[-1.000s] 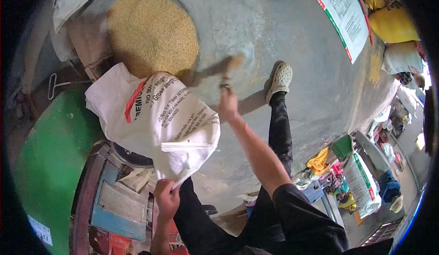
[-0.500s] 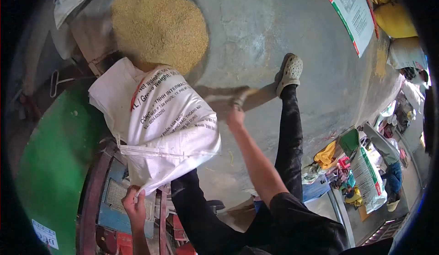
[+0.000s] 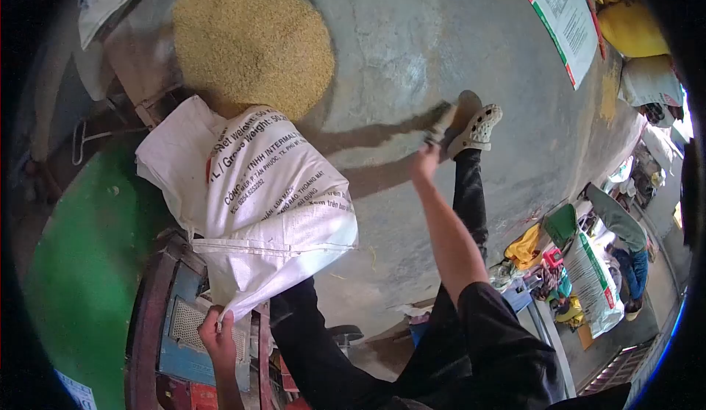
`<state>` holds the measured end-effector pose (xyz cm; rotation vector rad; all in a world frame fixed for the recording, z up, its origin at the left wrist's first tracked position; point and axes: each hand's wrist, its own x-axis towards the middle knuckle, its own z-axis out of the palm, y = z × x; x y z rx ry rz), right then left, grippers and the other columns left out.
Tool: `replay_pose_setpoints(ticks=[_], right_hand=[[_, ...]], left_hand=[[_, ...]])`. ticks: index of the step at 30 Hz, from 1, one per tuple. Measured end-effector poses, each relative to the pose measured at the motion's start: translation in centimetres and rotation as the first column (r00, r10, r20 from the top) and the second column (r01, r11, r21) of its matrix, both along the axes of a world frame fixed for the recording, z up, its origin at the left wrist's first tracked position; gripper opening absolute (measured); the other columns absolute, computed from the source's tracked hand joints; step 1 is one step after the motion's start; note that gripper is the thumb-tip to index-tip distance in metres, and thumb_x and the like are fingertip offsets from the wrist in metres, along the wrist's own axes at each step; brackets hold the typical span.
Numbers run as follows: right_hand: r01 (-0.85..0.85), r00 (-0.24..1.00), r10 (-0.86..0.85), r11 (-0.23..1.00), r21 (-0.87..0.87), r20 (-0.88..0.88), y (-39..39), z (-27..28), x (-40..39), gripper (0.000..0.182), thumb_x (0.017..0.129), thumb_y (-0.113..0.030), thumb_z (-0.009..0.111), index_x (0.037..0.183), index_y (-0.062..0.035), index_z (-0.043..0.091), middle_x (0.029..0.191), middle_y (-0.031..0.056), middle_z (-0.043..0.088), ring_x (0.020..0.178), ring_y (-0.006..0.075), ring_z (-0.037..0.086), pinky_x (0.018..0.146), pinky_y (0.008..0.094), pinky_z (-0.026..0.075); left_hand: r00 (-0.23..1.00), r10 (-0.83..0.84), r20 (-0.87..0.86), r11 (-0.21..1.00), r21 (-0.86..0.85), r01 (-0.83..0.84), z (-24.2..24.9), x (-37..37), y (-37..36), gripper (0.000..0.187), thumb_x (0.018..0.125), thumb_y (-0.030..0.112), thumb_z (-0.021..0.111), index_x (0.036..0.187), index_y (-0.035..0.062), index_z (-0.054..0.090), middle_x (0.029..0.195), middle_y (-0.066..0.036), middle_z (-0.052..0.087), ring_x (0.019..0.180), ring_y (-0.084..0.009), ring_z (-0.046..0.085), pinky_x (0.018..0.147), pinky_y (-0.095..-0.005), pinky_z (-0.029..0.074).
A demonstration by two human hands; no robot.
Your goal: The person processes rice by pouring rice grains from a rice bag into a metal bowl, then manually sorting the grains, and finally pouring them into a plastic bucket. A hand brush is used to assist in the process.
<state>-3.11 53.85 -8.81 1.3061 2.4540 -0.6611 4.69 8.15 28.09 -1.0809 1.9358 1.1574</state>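
My left hand (image 3: 218,330) is closed on the bottom corner of a white woven sack (image 3: 276,189) with black and red print, pulling the cloth taut. The sack lies across my left leg, its far end beside a round heap of golden grain (image 3: 254,46) on the concrete floor. My right hand (image 3: 424,161) is closed round a short, flat tool (image 3: 443,122) with a pale part and a dark edge, blurred by motion; I cannot make out its kind. That hand is low over the floor, close to my clog (image 3: 476,127) and apart from the sack.
A green curved panel (image 3: 88,263) and a blue machine with a perforated plate (image 3: 206,329) stand at left. Flat on the floor at upper right is a printed sack (image 3: 560,24). Full bags, clothes and a green bin (image 3: 561,225) line the right side, where another person bends over (image 3: 621,222).
My right hand has swung right with the tool, away from the sack and towards my clog. My left hand keeps its hold on the sack's corner. My clogged foot has turned slightly.
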Motion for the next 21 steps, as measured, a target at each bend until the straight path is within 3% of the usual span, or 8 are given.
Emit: replay_pose_setpoints(ticks=[5,9,11,13,15,18,20,21], right_hand=[[-0.243,0.966,0.120,0.716,-0.654,-0.228,-12.3,5.5,0.1,0.040,0.092,-0.023,0.048,0.127,-0.0028,0.047,0.074,0.0063,0.055,0.065,0.0117,0.046,0.061,0.0301,0.043],[-0.186,0.982,0.155,0.904,-0.384,-0.111,-6.5,8.3,-3.1,0.038,0.093,-0.020,0.046,0.129,-0.0083,0.047,0.071,0.0044,0.052,0.066,0.0119,0.044,0.060,0.0292,0.042],[-0.286,0.872,0.311,0.950,0.122,-0.378,1.9,2.6,-3.0,0.033,0.090,-0.020,0.047,0.121,-0.0082,0.047,0.086,0.0223,0.060,0.074,0.0374,0.058,0.068,0.0421,0.045],[0.077,0.968,-0.018,0.971,0.228,-0.252,7.9,0.8,-4.8,0.032,0.088,-0.025,0.049,0.117,-0.0107,0.046,0.090,0.0207,0.061,0.077,0.0404,0.058,0.069,0.0453,0.045],[0.357,0.932,-0.361,0.931,-0.079,-0.040,11.1,0.1,-6.9,0.031,0.088,-0.027,0.050,0.115,-0.0123,0.049,0.087,0.0174,0.063,0.076,0.0352,0.060,0.068,0.0425,0.046],[-0.050,0.996,0.063,0.981,-0.188,0.064,4.2,-2.1,-4.4,0.027,0.090,-0.021,0.045,0.108,-0.0019,0.053,0.081,0.0163,0.061,0.070,0.0307,0.057,0.065,0.0394,0.046],[-0.420,0.874,0.312,0.871,-0.255,-0.373,-4.0,-1.9,-0.9,0.033,0.090,-0.017,0.048,0.120,-0.0036,0.052,0.077,0.0163,0.060,0.067,0.0253,0.054,0.066,0.0362,0.045],[-0.367,0.924,0.371,0.783,-0.502,-0.095,-7.6,1.6,-1.1,0.038,0.090,-0.017,0.050,0.126,-0.0062,0.049,0.076,0.0148,0.058,0.064,0.0203,0.050,0.064,0.0335,0.045]], left_hand=[[1.000,0.000,0.015,1.000,-0.006,0.000,0.0,-0.1,-1.0,0.015,0.088,0.010,0.055,0.081,-0.0023,0.052,0.071,-0.001,0.049,0.070,-0.0074,0.043,0.064,-0.0231,0.036],[0.999,0.023,0.023,0.994,-0.111,-0.021,0.1,0.2,-2.4,0.020,0.090,0.017,0.056,0.093,-0.0032,0.057,0.078,-0.001,0.049,0.075,-0.0097,0.044,0.071,-0.0241,0.038],[0.999,0.034,0.003,0.991,-0.126,-0.034,-0.1,-0.4,-2.6,0.017,0.088,0.012,0.055,0.079,-0.0012,0.051,0.071,0.000,0.045,0.070,-0.0077,0.041,0.064,-0.0227,0.034],[0.998,0.056,0.004,0.987,-0.153,-0.055,-0.2,0.5,-3.1,0.018,0.088,0.014,0.056,0.079,-0.0013,0.052,0.071,0.000,0.045,0.070,-0.0081,0.041,0.064,-0.0233,0.035],[0.997,0.081,-0.010,0.979,-0.186,-0.082,-1.5,1.2,-2.9,0.019,0.088,0.015,0.057,0.079,-0.0013,0.052,0.072,0.000,0.046,0.070,-0.0084,0.042,0.064,-0.0239,0.035],[0.939,0.321,-0.122,0.845,-0.412,-0.342,-2.4,2.7,-2.1,0.022,0.087,0.020,0.061,0.086,-0.0019,0.054,0.083,-0.003,0.047,0.077,-0.0105,0.043,0.071,-0.0260,0.038],[0.965,0.261,0.002,0.904,-0.350,-0.244,-2.7,3.4,-3.3,0.031,0.085,0.025,0.064,0.096,-0.0032,0.055,0.097,-0.006,0.046,0.087,-0.0133,0.044,0.081,-0.0282,0.037],[0.967,0.256,-0.003,0.904,-0.354,-0.240,-2.8,3.8,-4.0,0.031,0.085,0.025,0.064,0.096,-0.0032,0.055,0.097,-0.006,0.046,0.087,-0.0133,0.044,0.081,-0.0282,0.037]])
